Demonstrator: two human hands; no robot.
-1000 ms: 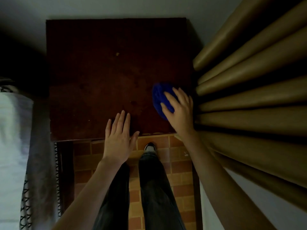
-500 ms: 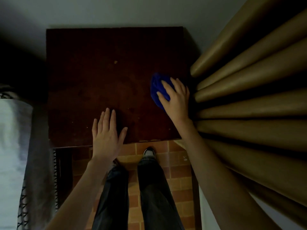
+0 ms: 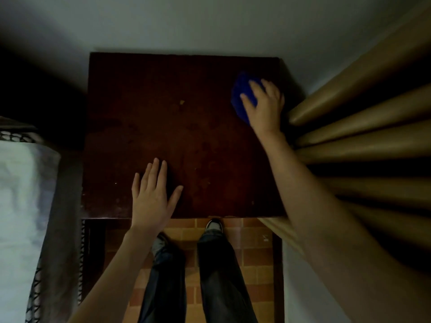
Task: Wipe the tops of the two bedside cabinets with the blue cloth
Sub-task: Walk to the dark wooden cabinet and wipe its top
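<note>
I see the right hand [image 3: 264,106] pressing blue cloth [image 3: 241,99] at the cabinet top's [image 3: 182,136] two o'clock; left hand [image 3: 151,199] open, flat at seven o'clock.

Single head-worn view, wide-angle, looking steeply down — cabinet top [image 3: 182,136] close below, floor [image 3: 251,243] beyond
</note>
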